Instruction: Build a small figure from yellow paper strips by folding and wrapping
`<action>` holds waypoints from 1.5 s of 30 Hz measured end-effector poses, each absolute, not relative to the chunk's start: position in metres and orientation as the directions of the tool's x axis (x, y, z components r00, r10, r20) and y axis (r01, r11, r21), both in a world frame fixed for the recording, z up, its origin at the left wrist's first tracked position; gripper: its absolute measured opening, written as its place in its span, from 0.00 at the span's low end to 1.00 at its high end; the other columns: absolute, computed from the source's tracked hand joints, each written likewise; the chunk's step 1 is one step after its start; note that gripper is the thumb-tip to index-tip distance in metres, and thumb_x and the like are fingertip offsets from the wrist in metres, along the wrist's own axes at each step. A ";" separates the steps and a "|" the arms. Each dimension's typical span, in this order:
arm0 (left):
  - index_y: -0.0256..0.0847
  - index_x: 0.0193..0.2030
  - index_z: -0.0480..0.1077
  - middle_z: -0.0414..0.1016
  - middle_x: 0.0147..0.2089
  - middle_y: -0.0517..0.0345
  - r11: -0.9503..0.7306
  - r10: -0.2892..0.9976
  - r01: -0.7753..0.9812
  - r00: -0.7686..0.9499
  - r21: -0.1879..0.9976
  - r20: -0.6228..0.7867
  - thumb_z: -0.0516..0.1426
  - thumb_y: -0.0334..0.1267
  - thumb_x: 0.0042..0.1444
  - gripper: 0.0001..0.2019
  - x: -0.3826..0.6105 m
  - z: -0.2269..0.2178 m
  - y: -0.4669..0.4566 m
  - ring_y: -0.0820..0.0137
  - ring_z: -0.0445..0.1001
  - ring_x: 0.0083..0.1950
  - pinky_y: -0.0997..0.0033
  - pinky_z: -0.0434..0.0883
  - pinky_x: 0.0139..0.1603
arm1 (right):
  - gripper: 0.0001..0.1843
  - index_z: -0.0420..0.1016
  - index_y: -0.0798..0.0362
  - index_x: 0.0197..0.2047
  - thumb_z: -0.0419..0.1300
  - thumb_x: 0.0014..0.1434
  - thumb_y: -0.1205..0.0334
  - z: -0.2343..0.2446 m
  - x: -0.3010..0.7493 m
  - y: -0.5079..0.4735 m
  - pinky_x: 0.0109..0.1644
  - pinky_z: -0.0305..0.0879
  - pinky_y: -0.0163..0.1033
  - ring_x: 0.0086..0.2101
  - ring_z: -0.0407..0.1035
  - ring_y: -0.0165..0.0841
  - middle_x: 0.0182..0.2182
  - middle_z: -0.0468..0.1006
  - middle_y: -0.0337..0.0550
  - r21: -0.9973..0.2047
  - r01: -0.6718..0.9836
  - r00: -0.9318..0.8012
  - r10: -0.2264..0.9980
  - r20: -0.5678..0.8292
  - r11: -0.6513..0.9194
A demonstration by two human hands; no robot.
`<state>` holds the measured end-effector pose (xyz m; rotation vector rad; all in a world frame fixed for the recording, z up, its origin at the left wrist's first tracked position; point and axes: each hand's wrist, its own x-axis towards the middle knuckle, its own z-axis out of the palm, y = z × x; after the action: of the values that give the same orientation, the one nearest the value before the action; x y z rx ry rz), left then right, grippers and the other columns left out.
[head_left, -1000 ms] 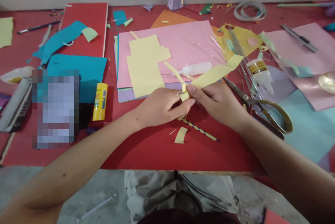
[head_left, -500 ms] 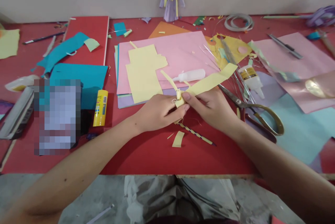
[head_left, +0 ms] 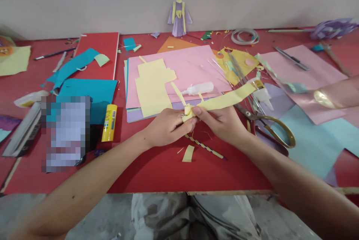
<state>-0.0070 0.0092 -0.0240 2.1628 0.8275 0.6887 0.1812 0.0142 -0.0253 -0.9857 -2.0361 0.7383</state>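
Note:
My left hand [head_left: 167,127] pinches the folded end of a pale yellow paper piece, with thin rolled paper arms sticking up from it. From the right, my right hand [head_left: 221,120] grips the same piece between thumb and fingers. A long yellow paper strip [head_left: 230,96] runs out from there to the upper right. Under my hands lies a striped pencil [head_left: 207,147] with a small yellow paper scrap [head_left: 188,153] next to it. Behind them, a white squeeze bottle [head_left: 199,88] rests on stacked pink paper [head_left: 193,60] beside cut yellow paper [head_left: 153,90].
Scissors [head_left: 269,122] and a glue bottle [head_left: 261,93] lie to the right. At left are a glue stick [head_left: 109,123] and a blurred-out phone [head_left: 67,131]. A purple paper doll [head_left: 178,17] leans on the wall. Another person's forearm [head_left: 342,92] reaches in at right.
The view has tilted up and shifted slightly, so the table sits lower in the picture. Both hands keep hold of the yellow paper, and its strip's free end has swung a little lower.

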 end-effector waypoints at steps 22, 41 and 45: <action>0.37 0.24 0.66 0.67 0.22 0.63 -0.586 0.729 0.183 0.544 0.790 0.415 0.49 0.36 0.65 0.17 -0.005 -0.026 0.007 0.78 0.66 0.24 0.78 0.62 0.28 | 0.16 0.72 0.53 0.24 0.57 0.63 0.58 -0.019 0.178 0.012 0.26 0.61 0.30 0.22 0.67 0.24 0.21 0.75 0.34 -0.938 0.066 -0.411 0.866 0.284 0.339; 0.36 0.23 0.68 0.65 0.18 0.62 -0.237 0.834 0.087 0.529 0.968 0.157 0.47 0.43 0.67 0.22 -0.008 -0.023 0.005 0.80 0.63 0.19 0.79 0.62 0.23 | 0.22 0.75 0.55 0.26 0.58 0.60 0.46 -0.026 0.181 0.011 0.18 0.51 0.31 0.17 0.54 0.22 0.18 0.68 0.35 -0.998 -0.040 -0.475 0.880 -0.017 -0.041; 0.36 0.23 0.68 0.64 0.18 0.62 -0.223 0.834 0.057 0.527 0.973 0.160 0.48 0.44 0.66 0.23 -0.007 -0.023 0.006 0.80 0.63 0.20 0.79 0.62 0.23 | 0.21 0.76 0.55 0.26 0.58 0.59 0.47 -0.026 0.181 0.011 0.18 0.49 0.31 0.16 0.54 0.21 0.17 0.67 0.35 -0.998 -0.043 -0.454 0.890 -0.030 -0.055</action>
<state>-0.0073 0.0055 -0.0230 1.6489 0.7674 0.8680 0.1805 0.0112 -0.0256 -0.9400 -1.4814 1.6069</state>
